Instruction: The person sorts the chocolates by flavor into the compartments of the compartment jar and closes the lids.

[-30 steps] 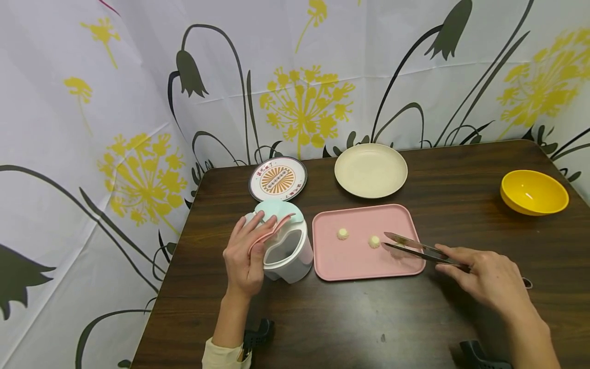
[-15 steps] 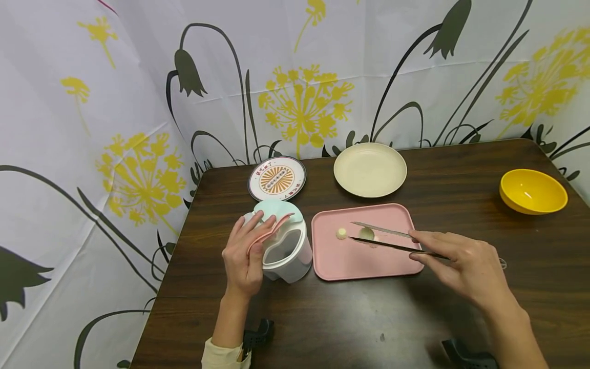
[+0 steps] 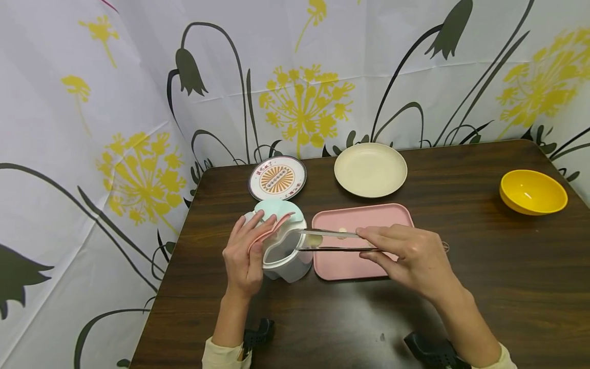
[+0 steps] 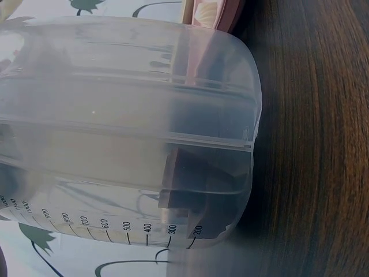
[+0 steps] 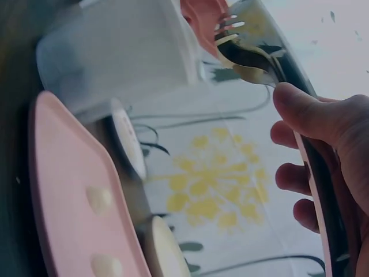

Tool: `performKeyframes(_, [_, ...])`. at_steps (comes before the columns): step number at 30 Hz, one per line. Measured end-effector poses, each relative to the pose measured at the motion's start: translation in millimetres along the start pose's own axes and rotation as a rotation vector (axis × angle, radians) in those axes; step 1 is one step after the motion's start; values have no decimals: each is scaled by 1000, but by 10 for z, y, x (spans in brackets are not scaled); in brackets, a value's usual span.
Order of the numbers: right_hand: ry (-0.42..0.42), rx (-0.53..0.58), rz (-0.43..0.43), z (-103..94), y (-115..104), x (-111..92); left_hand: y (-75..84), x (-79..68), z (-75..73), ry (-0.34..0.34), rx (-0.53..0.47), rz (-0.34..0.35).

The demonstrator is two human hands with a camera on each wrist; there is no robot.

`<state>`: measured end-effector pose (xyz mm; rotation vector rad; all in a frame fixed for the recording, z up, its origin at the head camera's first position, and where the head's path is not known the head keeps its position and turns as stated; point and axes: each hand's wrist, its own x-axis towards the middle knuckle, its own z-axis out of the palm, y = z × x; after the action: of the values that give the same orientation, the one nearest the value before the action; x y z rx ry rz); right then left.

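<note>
My left hand (image 3: 244, 253) grips the pink handle of a white measuring jug (image 3: 289, 256) with a mint lid (image 3: 275, 208) flipped back. The jug fills the left wrist view (image 4: 127, 144). My right hand (image 3: 412, 256) holds metal tongs (image 3: 332, 241), their tips over the jug's open mouth. A pale round patch shows between the tips; I cannot tell whether it is a piece. A pink tray (image 3: 369, 215) lies right of the jug. One small cream piece (image 3: 341, 232) shows on it behind the tongs. The right wrist view shows two cream pieces (image 5: 99, 199) on the tray (image 5: 63, 173).
On the dark wooden table (image 3: 461, 318), a patterned plate (image 3: 277, 178) and a cream plate (image 3: 371, 169) sit behind the tray. A yellow bowl (image 3: 533, 191) stands at the far right. A flowered curtain (image 3: 138, 102) hangs close behind and to the left.
My right hand has swung the tongs leftward, from the right side of the tray across it to above the jug's mouth. The left hand and jug have stayed put.
</note>
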<state>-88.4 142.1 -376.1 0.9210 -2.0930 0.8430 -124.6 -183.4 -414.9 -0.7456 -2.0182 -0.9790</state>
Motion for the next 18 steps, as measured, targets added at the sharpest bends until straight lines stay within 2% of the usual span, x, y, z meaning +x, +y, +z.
performKeyframes(10, [-23, 57, -29, 264, -86, 104, -13, -9, 17, 59, -17, 10])
performKeyframes(14, [-19, 50, -18, 323, -96, 111, -21, -21, 22, 61, -21, 4])
performKeyframes(18, [-58, 58, 14, 374, -100, 102, -31, -24, 27, 65, -18, 2])
